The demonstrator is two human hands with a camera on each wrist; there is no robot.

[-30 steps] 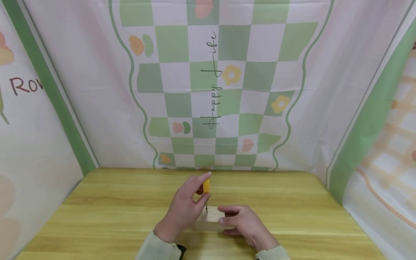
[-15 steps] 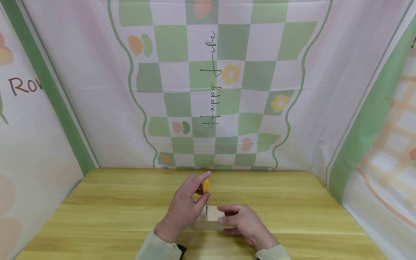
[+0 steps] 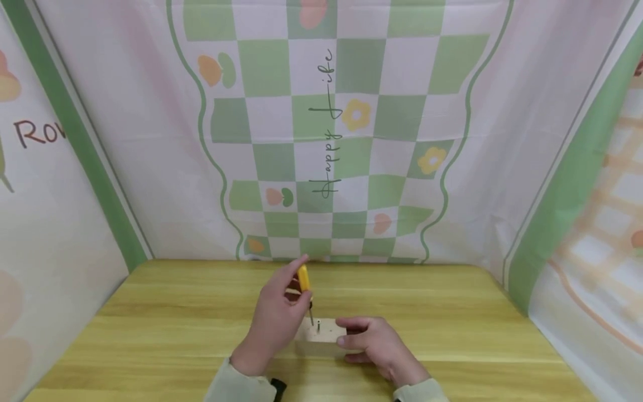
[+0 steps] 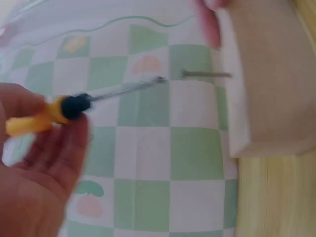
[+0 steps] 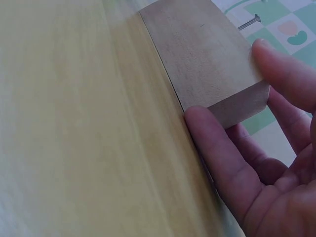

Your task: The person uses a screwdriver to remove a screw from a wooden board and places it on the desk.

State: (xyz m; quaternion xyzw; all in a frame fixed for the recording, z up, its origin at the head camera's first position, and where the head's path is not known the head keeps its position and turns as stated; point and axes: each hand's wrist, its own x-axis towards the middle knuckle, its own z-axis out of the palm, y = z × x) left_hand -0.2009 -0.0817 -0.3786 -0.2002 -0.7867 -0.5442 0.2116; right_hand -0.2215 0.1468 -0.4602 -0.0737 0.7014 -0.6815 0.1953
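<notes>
In the head view my left hand [image 3: 275,315] pinches a yellow-handled screwdriver [image 3: 303,278] between thumb and fingers, above a pale wooden block [image 3: 331,334]. Its shaft tilts, the tip just left of a screw [image 3: 318,325] that stands upright in the block's top face. The left wrist view shows a gap between the screwdriver [image 4: 74,107] tip and the screw [image 4: 207,74] head. My right hand [image 3: 379,345] grips the block's right end. In the right wrist view, thumb and fingers hold the block [image 5: 202,54] at its end, and the screw [image 5: 250,21] shows threads.
The block rests on a wood-grain table [image 3: 150,324]. A green-and-white checked cloth [image 3: 311,123] hangs behind the table's back edge. More printed cloth hangs at the left and right. A small dark hole [image 3: 331,330] shows in the block, right of the screw.
My left hand has moved left and slightly up with the screwdriver, which now leans. Its tip has come off the screw, whose head now shows. My right hand and the block stay put.
</notes>
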